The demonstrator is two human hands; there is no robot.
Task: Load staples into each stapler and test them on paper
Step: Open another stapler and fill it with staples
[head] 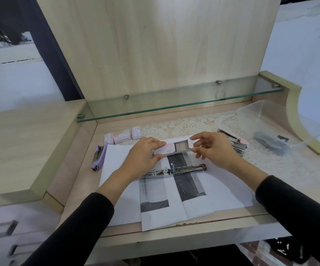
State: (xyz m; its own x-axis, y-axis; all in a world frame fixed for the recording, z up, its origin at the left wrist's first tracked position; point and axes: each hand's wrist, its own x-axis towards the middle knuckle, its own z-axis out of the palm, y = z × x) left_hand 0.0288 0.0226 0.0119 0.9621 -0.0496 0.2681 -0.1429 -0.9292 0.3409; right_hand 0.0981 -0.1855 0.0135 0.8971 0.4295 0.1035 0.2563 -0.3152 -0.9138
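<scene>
- Purple stapler (97,158) lay closed just off the left edge of the paper (230,191), on the bare desk.
- Three small staple boxes (122,138) stood in a row just beyond the paper's far left corner.
- Left hand (143,156) hovered over the paper's far half. Thumb and fingers pinched the sleeve end of a pink-and-white staple box (171,148).
- That box was held above the paper's far edge, clear of the sheet. Its inner tray was slid partway out to the right, and pale contents showed inside.
- Metal stapler (174,170) lay swung open flat across the middle of the paper, just on the near side of the held box.
- Right hand (214,150) was over the paper's far right part. Thumb and forefinger pinched the tray end of the same box, and the other fingers were loosely curled.
- Pile of staplers (236,144), pink and metal, sat just off the paper's far right corner on a lace mat (184,127).
- Clear plastic tub (266,120) stood further right of the paper, with dark items inside too blurred to name.
</scene>
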